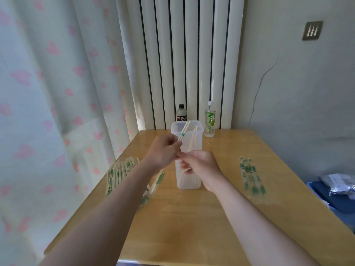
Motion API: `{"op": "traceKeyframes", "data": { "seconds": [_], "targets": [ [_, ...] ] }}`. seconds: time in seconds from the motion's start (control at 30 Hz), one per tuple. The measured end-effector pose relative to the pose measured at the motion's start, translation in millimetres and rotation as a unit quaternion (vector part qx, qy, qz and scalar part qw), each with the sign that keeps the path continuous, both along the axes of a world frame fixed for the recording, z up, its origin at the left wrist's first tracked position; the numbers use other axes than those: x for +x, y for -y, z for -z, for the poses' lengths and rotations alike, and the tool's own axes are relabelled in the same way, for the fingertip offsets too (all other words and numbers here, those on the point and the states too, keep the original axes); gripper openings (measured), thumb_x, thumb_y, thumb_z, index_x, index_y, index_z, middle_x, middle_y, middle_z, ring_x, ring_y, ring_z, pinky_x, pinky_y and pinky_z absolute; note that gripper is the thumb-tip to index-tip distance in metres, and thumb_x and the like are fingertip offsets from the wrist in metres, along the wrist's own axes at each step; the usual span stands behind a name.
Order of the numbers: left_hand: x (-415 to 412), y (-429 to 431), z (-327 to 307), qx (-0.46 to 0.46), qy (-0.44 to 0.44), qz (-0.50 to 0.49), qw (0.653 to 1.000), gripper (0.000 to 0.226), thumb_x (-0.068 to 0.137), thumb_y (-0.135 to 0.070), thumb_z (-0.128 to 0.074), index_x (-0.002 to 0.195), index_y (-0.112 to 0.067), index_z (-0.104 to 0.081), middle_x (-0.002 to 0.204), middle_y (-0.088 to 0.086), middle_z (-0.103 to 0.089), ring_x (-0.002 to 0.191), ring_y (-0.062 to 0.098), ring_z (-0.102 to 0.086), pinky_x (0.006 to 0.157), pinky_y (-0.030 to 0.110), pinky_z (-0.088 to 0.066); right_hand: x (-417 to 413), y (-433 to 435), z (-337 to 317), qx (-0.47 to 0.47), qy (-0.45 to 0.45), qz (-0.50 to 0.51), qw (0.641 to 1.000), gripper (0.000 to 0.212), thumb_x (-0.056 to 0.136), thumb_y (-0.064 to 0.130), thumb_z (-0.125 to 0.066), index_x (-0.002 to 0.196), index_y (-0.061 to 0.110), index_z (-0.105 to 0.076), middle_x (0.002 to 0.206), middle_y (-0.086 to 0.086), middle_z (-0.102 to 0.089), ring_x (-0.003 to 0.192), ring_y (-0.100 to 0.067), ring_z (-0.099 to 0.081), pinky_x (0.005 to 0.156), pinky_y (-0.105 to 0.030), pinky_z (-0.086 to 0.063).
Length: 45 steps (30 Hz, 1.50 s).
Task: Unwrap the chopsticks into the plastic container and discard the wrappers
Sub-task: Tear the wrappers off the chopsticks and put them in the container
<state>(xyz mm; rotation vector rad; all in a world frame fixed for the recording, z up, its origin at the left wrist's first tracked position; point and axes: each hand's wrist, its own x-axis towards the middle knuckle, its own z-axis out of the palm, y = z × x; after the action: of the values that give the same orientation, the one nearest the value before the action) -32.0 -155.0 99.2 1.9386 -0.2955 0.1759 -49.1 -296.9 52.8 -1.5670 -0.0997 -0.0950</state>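
Green-printed clear wrappers (252, 179), pink-heart curtain (48, 93)

A single wide-angle head view looks forward and down from above the near edge of the desk (192, 217), close over both forearms, facing the radiator (184, 60) and wall corner.

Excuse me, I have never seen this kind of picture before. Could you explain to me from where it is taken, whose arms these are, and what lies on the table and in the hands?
There is no machine here. One camera sits on a person's head and looks down, so both arms are theirs. The left hand pinches a pair of chopsticks with a green band; the right hand meets it, fingers closed, apparently pulling the wrapper off. Behind stands a clear plastic container already holding chopsticks. On the wooden table, wrapped chopsticks lie at the left and empty wrappers at the right. Two bottles stand at the back.
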Motion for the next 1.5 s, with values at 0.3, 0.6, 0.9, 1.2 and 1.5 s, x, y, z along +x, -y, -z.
{"op": "traceKeyframes", "data": {
  "seconds": [0.3,0.6,0.9,1.2,1.5],
  "targets": [
    [-10.1,4.8,8.8,0.059,-0.068,0.113,0.99,0.015,0.098,-0.018,-0.061,0.087,-0.01,-0.066,0.073,0.006,-0.061,0.052,0.016,-0.049,0.044,0.026,-0.033,8.7,38.3,-27.3,0.119,0.026,0.054,0.991,0.015,0.1,0.018,-0.065,0.101,0.011,-0.079,0.082,-0.001,-0.072,0.077,-0.019,-0.064,0.058,-0.034,-0.05],
    [-11.0,-5.6,11.4,0.086,-0.072,0.115,0.987,0.016,0.1,-0.02,-0.06,0.097,-0.009,-0.071,0.068,0.004,-0.059,0.049,0.013,-0.041,0.043,0.021,-0.033,13.8,55.4,-24.8,0.211,0.029,0.161,0.964,0.009,0.09,0.009,-0.076,0.097,0.003,-0.076,0.084,-0.012,-0.073,0.064,-0.015,-0.06,0.06,-0.029,-0.054],
    [-8.2,-13.5,14.1,0.081,-0.068,0.116,0.988,0.017,0.101,-0.022,-0.059,0.1,-0.01,-0.071,0.069,0.005,-0.058,0.046,0.011,-0.04,0.041,0.02,-0.033,11.0,40.8,-18.0,0.23,0.013,0.093,0.969,0.01,0.096,0.008,-0.069,0.104,0.003,-0.071,0.094,-0.015,-0.079,0.076,-0.022,-0.072,0.064,-0.032,-0.057],
    [2.0,-47.1,3.8,0.071,-0.05,0.056,0.995,0.016,0.099,-0.017,-0.062,0.095,-0.007,-0.073,0.065,0.006,-0.058,0.049,0.01,-0.041,0.044,0.019,-0.033,18.9,66.3,-43.1,0.305,0.051,0.184,0.933,0.01,0.095,0.008,-0.071,0.101,0.0,-0.069,0.091,-0.018,-0.076,0.078,-0.024,-0.075,0.064,-0.03,-0.059],
    [12.9,-59.4,-13.0,-0.134,0.003,-0.098,0.986,0.016,0.098,-0.021,-0.063,0.094,-0.008,-0.071,0.067,0.006,-0.054,0.051,0.015,-0.039,0.043,0.025,-0.029,28.8,72.5,-63.2,0.396,0.068,0.243,0.883,0.007,0.096,0.007,-0.07,0.096,0.002,-0.066,0.088,-0.017,-0.073,0.074,-0.023,-0.076,0.071,-0.031,-0.062]
  ]
}}
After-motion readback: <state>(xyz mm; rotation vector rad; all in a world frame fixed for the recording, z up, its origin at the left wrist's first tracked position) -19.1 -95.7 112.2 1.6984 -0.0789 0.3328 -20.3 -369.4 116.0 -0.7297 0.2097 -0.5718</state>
